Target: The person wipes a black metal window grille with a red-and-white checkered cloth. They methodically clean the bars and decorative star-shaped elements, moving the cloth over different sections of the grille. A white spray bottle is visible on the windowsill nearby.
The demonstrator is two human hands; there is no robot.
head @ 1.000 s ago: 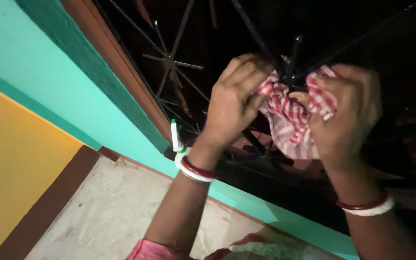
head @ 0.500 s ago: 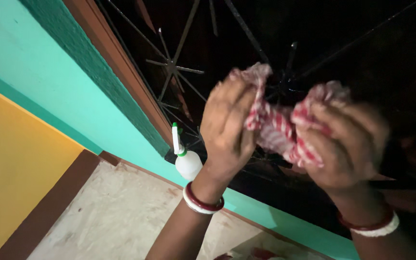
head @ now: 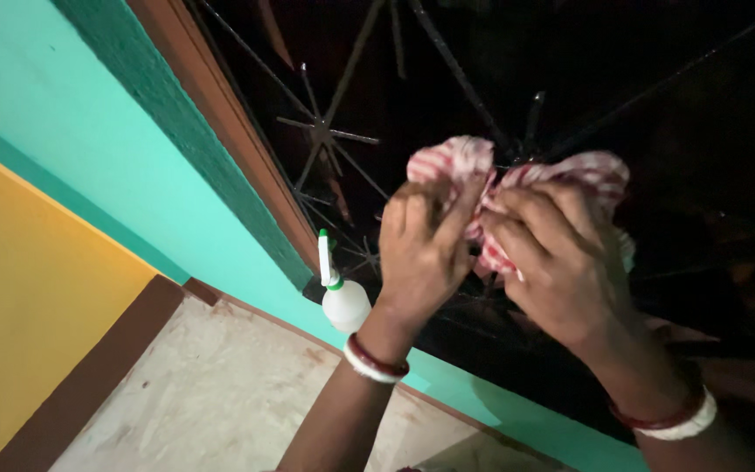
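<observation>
Both of my hands are raised in front of a dark window with a black metal grille (head: 325, 131). My left hand (head: 421, 253) and my right hand (head: 561, 262) are close together, both gripping a bunched red-and-white checked cloth (head: 456, 162). The cloth sticks out above my fingers and is clear of the bars. Red and white bangles circle both wrists. A small white spray bottle with a green collar (head: 342, 297) stands on the window ledge just left of my left wrist.
A brown window frame (head: 220, 114) runs diagonally beside a turquoise wall (head: 89, 131). Below lie a yellow wall section (head: 37, 297) with a brown skirting and a pale speckled floor (head: 211, 393). The view through the window is dark.
My hands pulled the cloth off the grille bars, dropped lower and came together, bunching the cloth between them. The spray bottle has come into full view beside my left wrist.
</observation>
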